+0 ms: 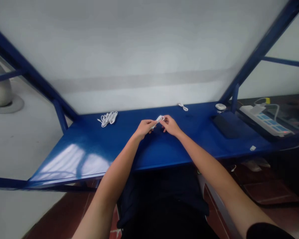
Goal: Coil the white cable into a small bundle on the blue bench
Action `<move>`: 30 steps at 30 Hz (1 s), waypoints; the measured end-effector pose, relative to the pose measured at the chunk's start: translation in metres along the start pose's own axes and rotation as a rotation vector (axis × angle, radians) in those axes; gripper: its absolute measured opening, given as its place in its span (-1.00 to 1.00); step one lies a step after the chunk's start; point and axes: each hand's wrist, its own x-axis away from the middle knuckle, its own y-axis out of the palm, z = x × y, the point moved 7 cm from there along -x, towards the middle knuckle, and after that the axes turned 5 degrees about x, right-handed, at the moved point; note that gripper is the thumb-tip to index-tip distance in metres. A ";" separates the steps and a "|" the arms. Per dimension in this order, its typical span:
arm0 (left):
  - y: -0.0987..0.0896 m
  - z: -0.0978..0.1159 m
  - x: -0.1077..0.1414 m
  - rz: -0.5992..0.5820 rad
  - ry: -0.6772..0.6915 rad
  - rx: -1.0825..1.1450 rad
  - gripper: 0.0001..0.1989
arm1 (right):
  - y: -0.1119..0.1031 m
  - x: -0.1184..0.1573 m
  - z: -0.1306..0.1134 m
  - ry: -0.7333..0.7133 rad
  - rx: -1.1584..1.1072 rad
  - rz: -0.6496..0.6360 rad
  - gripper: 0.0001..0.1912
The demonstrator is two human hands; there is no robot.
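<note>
Over the middle of the blue table (161,151), my left hand (146,127) pinches a small bundled white cable (158,120). My right hand (170,125) has its fingers closed on the cable's upper right end, close beside the left. Several coiled white cables (109,119) lie together at the back left of the table. Another small white cable (183,107) rests near the back edge, right of my hands.
At the back right is a white rounded case (220,107), with a dark flat object (225,126) below it. A small white piece (252,148) lies near the right front edge. Farther right stands a power strip (269,121) with plugged cords. Blue frame bars flank the table.
</note>
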 end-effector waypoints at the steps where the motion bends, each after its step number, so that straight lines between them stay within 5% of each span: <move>1: -0.001 0.001 0.000 -0.009 0.011 -0.032 -0.66 | 0.001 -0.002 0.003 0.040 -0.091 -0.020 -0.66; 6: -0.009 0.002 -0.003 -0.026 0.045 -0.134 -0.67 | 0.004 -0.004 0.002 -0.023 -0.155 -0.134 -0.66; 11: -0.022 0.008 -0.007 0.015 0.200 -0.361 -0.69 | -0.008 -0.006 0.005 -0.108 0.199 0.018 -0.80; 16: -0.024 0.008 -0.007 0.043 0.301 -0.798 -0.79 | 0.003 -0.011 0.006 -0.227 0.519 -0.042 -0.82; 20: -0.024 0.006 -0.007 0.046 0.284 -0.917 -0.76 | 0.009 -0.015 0.010 -0.230 0.640 -0.041 -0.77; 25: -0.029 0.002 -0.004 0.034 0.197 -1.032 -0.42 | -0.002 -0.013 0.014 -0.134 0.699 -0.079 -0.47; 30: -0.042 -0.018 -0.001 -0.102 -0.088 -1.198 0.03 | -0.014 -0.008 0.028 0.017 0.839 -0.254 -0.08</move>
